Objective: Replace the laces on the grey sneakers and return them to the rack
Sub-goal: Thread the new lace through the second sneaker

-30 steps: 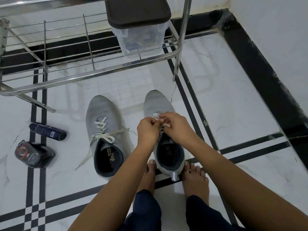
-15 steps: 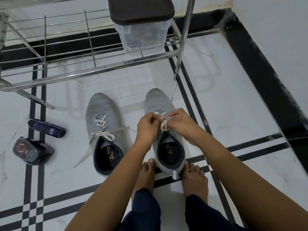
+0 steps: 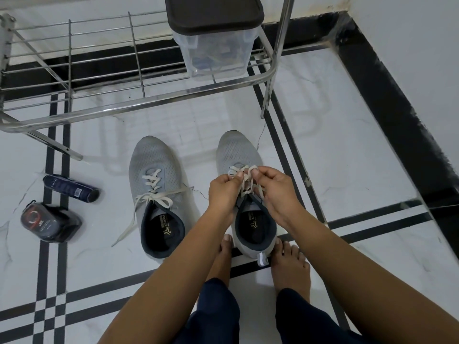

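Our left hand (image 3: 223, 193) and right hand (image 3: 277, 192) pinch the cream flat lace (image 3: 246, 170) of one grey mesh sneaker (image 3: 237, 150); the second grey sneaker (image 3: 152, 165) stands beside.

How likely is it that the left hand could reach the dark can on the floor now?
Probably yes, once freed. The left hand pinches the lace and must let go first. The can lies uncovered on the floor, with only the low other sneaker between them.
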Demonstrator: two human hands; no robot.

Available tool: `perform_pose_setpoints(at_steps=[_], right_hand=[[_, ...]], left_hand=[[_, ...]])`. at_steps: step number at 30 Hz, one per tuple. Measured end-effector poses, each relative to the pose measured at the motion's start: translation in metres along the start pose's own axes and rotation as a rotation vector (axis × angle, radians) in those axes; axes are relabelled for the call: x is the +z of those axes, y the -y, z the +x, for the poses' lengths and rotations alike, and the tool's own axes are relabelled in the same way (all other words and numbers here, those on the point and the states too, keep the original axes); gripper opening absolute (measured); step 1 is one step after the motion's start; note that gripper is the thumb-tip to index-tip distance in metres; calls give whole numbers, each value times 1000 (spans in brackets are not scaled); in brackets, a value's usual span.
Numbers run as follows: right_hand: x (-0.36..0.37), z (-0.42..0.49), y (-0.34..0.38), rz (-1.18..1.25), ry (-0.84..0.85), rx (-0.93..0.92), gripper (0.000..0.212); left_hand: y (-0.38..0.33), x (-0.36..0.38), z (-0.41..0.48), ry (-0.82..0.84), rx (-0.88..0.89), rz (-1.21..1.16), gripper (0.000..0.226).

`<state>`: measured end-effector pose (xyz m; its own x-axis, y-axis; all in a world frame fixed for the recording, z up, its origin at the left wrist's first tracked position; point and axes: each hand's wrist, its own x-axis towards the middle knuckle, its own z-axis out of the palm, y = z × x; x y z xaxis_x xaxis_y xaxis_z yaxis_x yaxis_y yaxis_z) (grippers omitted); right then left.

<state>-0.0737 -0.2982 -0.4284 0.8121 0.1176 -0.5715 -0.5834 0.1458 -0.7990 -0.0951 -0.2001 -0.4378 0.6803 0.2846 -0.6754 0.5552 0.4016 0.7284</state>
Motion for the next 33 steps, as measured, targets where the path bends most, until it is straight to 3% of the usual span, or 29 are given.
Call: perform_pose_setpoints(at_steps=[3,8,16,24,33], right_hand=[[-4,1,2,274,-30,99,16],[-16,7,-4,363,-192,165,21],[-6,10,1,214,-168,159,23],[-9,18,1,150,-277,229,28],[-23,2,-5,13,-179,156,22]], left_hand=[[5,-4,1,-117,-12,20,24],[19,-24,1,-306,-11,35,36],[14,-18,5,-51,-29,-241,31],[13,-10,11,-194,-67,-110,39],[14,-15,3,-153,1,26,30]])
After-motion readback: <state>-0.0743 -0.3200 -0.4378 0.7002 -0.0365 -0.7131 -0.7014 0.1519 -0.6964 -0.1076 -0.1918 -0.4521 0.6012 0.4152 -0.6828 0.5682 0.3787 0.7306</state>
